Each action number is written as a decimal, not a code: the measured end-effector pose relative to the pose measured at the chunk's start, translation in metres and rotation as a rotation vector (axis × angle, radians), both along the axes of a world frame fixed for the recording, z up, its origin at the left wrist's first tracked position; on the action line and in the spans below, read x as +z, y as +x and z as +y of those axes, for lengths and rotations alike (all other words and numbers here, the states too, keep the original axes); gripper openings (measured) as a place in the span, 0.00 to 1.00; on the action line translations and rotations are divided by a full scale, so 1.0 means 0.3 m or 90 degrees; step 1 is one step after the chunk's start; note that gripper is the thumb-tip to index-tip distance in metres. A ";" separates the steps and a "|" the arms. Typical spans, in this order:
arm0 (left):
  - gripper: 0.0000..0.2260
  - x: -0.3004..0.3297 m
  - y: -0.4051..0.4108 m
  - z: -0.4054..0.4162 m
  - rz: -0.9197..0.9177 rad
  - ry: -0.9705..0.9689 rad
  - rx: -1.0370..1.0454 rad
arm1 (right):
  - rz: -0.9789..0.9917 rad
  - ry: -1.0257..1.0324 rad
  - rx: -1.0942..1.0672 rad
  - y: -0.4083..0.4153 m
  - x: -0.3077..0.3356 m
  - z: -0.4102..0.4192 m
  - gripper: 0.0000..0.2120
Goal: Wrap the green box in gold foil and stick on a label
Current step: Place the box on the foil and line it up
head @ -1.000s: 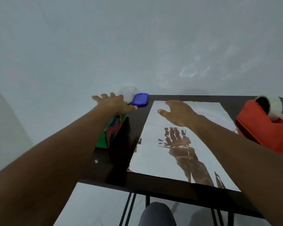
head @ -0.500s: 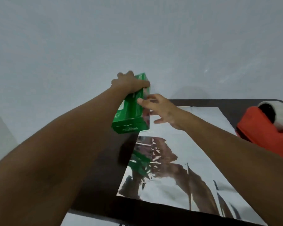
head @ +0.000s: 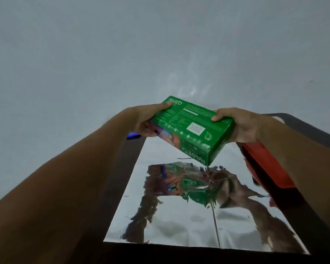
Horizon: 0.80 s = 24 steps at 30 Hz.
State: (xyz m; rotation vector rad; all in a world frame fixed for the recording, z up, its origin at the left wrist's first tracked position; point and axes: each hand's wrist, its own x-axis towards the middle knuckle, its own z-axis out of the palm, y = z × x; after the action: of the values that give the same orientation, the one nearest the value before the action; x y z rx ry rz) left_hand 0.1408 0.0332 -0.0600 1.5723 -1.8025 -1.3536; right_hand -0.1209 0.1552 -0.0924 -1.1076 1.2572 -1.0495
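The green box with white print hangs tilted in the air above the far part of the foil sheet. My left hand grips its left end, thumb on top. My right hand grips its right end, thumb on top and fingers underneath. The foil lies flat on the dark table and looks silvery and mirror-like; it reflects the box and both arms. No label is in view.
A red tape dispenser stands on the table to the right of the foil, partly behind my right forearm. A blue lid peeks out under my left wrist at the table's far left. A pale wall lies beyond.
The box went from upright in my left hand at the table's left to lying flat and tilted over the foil. My right hand has taken hold of its right end.
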 end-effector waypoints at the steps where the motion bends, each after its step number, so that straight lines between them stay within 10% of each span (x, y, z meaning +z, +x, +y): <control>1: 0.34 -0.016 0.000 -0.005 0.010 0.007 0.017 | -0.001 0.003 -0.043 -0.002 -0.001 -0.003 0.18; 6: 0.27 -0.056 -0.004 -0.007 0.070 0.036 0.098 | -0.072 -0.056 -0.271 0.010 -0.025 -0.050 0.11; 24: 0.27 -0.185 0.004 0.075 -0.138 -0.022 0.087 | -0.132 0.019 -0.292 0.093 -0.162 -0.035 0.08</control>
State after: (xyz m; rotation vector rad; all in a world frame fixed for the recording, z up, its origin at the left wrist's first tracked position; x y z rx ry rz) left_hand 0.1419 0.0556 -0.1156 1.8467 -1.7908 -1.1223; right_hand -0.0930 0.1449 -0.1408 -0.6769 1.3840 -1.4418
